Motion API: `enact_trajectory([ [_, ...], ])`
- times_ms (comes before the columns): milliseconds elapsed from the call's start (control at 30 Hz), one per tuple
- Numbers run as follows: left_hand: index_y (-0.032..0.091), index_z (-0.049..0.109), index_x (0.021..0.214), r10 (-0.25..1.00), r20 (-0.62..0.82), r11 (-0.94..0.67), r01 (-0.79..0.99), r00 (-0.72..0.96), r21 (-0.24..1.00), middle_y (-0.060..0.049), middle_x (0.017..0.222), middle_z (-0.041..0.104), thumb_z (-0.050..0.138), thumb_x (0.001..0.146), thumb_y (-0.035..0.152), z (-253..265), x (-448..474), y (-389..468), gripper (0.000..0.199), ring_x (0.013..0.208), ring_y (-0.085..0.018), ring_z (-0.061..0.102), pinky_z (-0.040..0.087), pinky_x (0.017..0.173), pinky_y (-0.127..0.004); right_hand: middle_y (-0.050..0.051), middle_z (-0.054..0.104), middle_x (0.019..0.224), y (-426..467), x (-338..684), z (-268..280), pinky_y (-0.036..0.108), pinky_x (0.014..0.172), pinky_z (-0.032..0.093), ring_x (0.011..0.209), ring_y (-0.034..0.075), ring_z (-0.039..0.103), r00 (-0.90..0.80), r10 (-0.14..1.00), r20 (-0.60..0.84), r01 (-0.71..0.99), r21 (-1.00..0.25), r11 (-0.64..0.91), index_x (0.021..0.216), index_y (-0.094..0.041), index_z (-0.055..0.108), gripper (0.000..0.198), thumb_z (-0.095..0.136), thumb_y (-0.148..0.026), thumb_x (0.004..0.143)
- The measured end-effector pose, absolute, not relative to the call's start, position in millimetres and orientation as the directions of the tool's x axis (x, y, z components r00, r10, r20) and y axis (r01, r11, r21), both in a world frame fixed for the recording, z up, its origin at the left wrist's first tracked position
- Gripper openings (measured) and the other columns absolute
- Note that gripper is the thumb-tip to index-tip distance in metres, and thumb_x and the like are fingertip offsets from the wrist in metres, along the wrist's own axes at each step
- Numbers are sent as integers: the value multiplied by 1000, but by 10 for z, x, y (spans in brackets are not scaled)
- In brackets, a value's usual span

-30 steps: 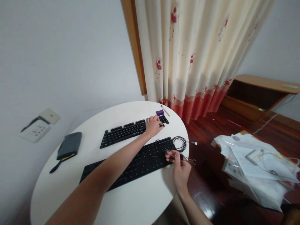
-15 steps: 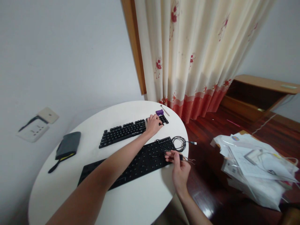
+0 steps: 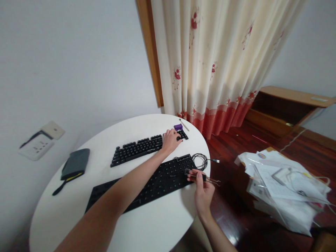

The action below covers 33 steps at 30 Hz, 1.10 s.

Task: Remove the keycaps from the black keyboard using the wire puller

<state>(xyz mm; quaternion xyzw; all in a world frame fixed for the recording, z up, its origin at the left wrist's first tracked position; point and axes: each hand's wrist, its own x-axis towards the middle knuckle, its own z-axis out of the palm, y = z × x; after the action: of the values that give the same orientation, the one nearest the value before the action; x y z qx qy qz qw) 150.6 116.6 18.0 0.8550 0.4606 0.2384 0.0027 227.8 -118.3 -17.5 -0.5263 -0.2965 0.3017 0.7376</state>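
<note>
My left hand (image 3: 170,141) reaches across to the right part of a set of black keycaps (image 3: 139,148) laid out in keyboard rows. Its fingers are bent down and closed at a black keycap, partly hidden by the hand. In front lies a black keyboard base (image 3: 168,176) with bare switches, partly covered by my left forearm. Above the base's right end, my right hand (image 3: 202,187) is closed around a wire keycap puller (image 3: 204,177) with a dark middle. Its wire ends stick out on both sides of the fingers.
A coiled USB cable (image 3: 201,161) lies at the white round table's (image 3: 157,227) right edge. Near the far edge are a purple object (image 3: 178,127) and a thin brush (image 3: 184,125). A grey pouch (image 3: 75,163) rests at left. Plastic bags and papers (image 3: 283,189) sit right of the table.
The view has shifted slightly. My right hand with the keycap puller has moved a little to the right and down. My left hand stays at the keycaps.
</note>
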Motion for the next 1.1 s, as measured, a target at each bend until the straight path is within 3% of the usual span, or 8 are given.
enact_trajectory([
  [133,24,73,96,783,456,-575,773,423,270,-8,109,59,60,89,29,288,1442,982,16,106,-26,46,38,89,-41,2,63,70,-1176,2583,-136,25,59,47,61,14,58,673,709,209,-1,-959,284,94,-14,66,29,57,-41,92],
  [233,22,74,90,759,421,-635,708,497,308,-6,105,63,59,88,24,328,1395,727,15,102,-25,51,40,90,-41,-1,59,65,-1126,2840,-103,23,52,43,55,13,53,685,693,224,78,-969,236,92,-15,61,27,61,-42,89],
  [433,20,73,91,661,259,-718,494,704,491,-4,91,69,52,90,18,279,1333,52,21,88,-19,61,46,85,-32,5,65,76,-1033,3003,-70,27,62,46,66,18,59,372,866,335,410,-896,171,87,-16,62,26,53,-40,92],
  [567,20,73,90,642,212,-717,480,737,505,-4,91,69,52,89,14,193,1294,-249,21,87,-18,61,48,84,-32,6,65,77,-1020,2962,-17,28,65,44,68,19,59,199,888,414,591,-774,228,85,-17,62,24,50,-36,95],
  [700,19,72,90,631,205,-724,472,748,503,-6,92,67,52,85,8,106,1273,-350,23,90,-19,61,48,85,-32,5,66,77,-1033,2941,46,27,65,44,68,18,60,69,893,445,622,-719,311,84,-19,62,23,50,-34,95],
  [1100,19,69,95,621,231,-740,463,749,488,-5,93,65,51,86,10,58,1267,-394,23,92,-20,58,47,85,-32,6,66,75,-1055,2935,4,27,62,43,65,18,60,114,883,455,678,-686,266,86,-17,64,25,48,-33,96],
])
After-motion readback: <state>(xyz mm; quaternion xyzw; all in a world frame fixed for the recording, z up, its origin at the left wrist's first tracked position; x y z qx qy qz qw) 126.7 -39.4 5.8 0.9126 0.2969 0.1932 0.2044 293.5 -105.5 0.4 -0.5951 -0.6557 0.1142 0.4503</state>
